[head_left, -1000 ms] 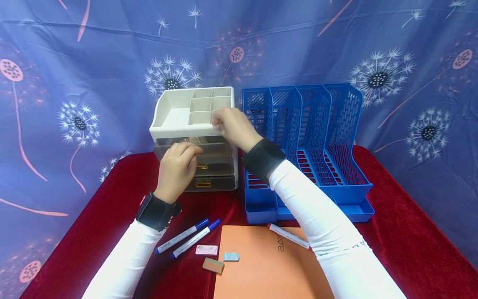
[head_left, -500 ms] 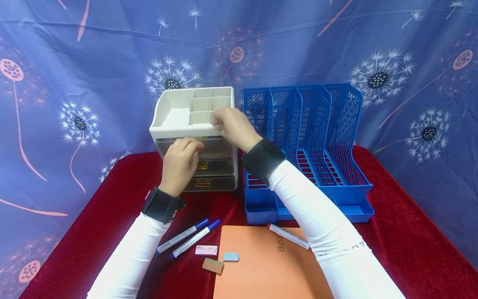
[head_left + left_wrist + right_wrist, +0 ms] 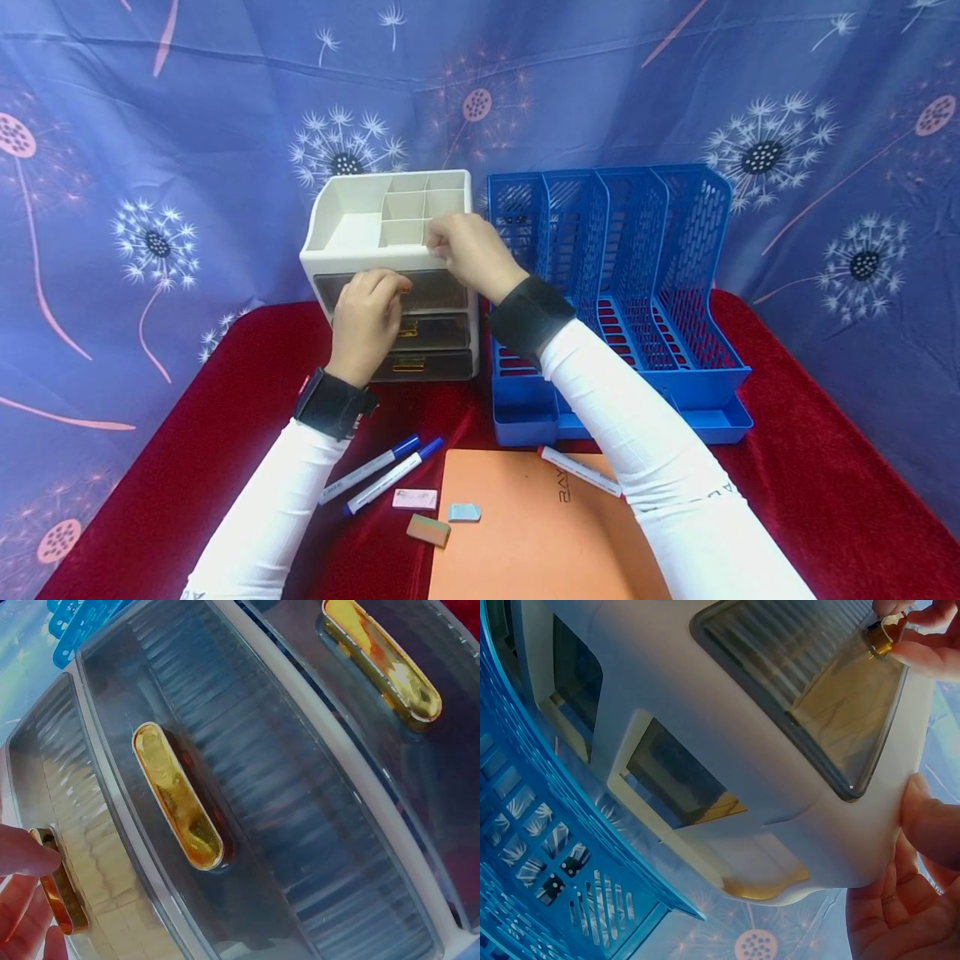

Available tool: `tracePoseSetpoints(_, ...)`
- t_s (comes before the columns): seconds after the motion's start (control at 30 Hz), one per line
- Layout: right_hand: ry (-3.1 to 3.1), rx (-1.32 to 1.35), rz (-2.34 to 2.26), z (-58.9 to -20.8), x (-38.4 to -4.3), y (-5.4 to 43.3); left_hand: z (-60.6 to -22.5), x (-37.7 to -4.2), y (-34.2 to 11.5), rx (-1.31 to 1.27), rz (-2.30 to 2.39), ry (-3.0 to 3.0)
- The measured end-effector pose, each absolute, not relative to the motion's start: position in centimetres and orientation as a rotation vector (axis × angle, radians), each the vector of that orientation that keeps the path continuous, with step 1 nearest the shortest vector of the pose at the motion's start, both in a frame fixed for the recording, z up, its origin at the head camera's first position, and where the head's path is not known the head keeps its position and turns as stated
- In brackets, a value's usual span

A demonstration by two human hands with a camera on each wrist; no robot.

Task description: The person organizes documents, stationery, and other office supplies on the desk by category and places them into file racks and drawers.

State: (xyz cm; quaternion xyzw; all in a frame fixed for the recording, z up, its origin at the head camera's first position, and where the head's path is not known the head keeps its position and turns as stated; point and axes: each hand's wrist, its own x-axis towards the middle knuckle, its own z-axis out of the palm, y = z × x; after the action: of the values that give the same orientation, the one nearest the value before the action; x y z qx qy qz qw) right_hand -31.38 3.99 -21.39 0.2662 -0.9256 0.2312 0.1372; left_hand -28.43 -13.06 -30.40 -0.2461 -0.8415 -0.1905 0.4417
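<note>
A white desktop organizer (image 3: 352,260) with dark see-through drawers stands on the table, its open compartments on top. My left hand (image 3: 367,321) is at the top drawer (image 3: 442,292), pinching its gold handle (image 3: 64,900) between thumb and fingers. That drawer sits flush in the organizer's front. Gold handles also mark the middle drawer (image 3: 176,795) and the bottom drawer (image 3: 442,364). My right hand (image 3: 476,254) grips the organizer's upper front rim near its right corner, thumb and curled fingers on either side in the right wrist view.
A blue file rack (image 3: 615,383) stands right of the organizer. Nearer lie two blue-capped markers (image 3: 393,481), a pink-white eraser (image 3: 414,499), a brown-green eraser (image 3: 428,530) and a light-blue eraser (image 3: 464,512). An orange folder (image 3: 525,542) bears a red-capped marker (image 3: 581,472).
The top drawer, partly pulled out earlier, has slid back in until flush. My left hand has moved forward with it. My right hand has kept its hold on the rim.
</note>
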Motion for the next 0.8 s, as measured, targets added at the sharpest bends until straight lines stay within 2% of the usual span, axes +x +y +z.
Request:
tracePoseSetpoints(0.5, -2.668, 0.782, 0.677, -21.3, -31.4, 4.1, -30.1, -28.0, -13.5, -0.653, -0.465, -2.110)
tracePoseSetpoints(0.8, -2.667, 0.792, 0.661, -21.3, -31.3, 4.1, -31.1, -26.8, -14.1, -0.705, -0.433, -2.121)
